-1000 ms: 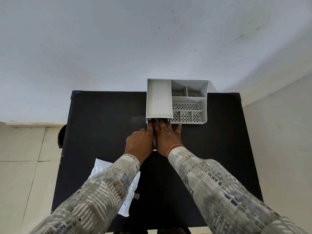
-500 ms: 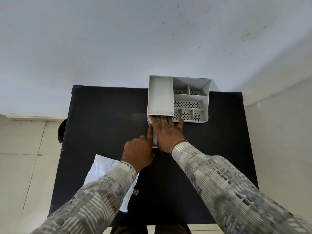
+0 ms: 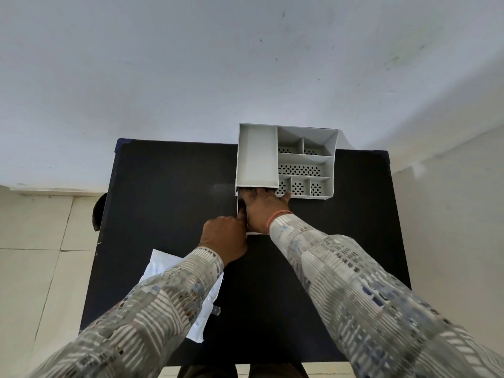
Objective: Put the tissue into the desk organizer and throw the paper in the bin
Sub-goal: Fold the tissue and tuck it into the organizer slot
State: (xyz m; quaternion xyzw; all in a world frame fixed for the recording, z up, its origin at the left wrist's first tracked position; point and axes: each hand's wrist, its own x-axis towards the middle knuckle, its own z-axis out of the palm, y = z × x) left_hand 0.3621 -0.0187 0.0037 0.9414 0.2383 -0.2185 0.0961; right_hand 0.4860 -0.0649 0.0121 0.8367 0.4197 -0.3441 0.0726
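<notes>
A white desk organizer (image 3: 257, 156) with several compartments stands at the far edge of the black table (image 3: 169, 186). Its low drawer (image 3: 237, 207) is pulled out toward me beneath the long left compartment. My right hand (image 3: 263, 211) lies flat, palm down, inside the drawer, with its fingertips reaching under the organizer. My left hand (image 3: 225, 236) is curled against the drawer's left front corner, gripping its wall. No tissue shows; my right hand covers the drawer's floor. A white sheet of paper (image 3: 161, 264) lies near the table's left front, partly under my left sleeve.
A dark rounded object (image 3: 96, 211) sticks out past the table's left edge, above the tiled floor. A small clear piece (image 3: 216, 311) lies beside the paper. White walls close in behind the table and on the right.
The drawer has slid out toward me. My left hand drew back with it while my right hand stayed flat inside. The view has tilted slightly.
</notes>
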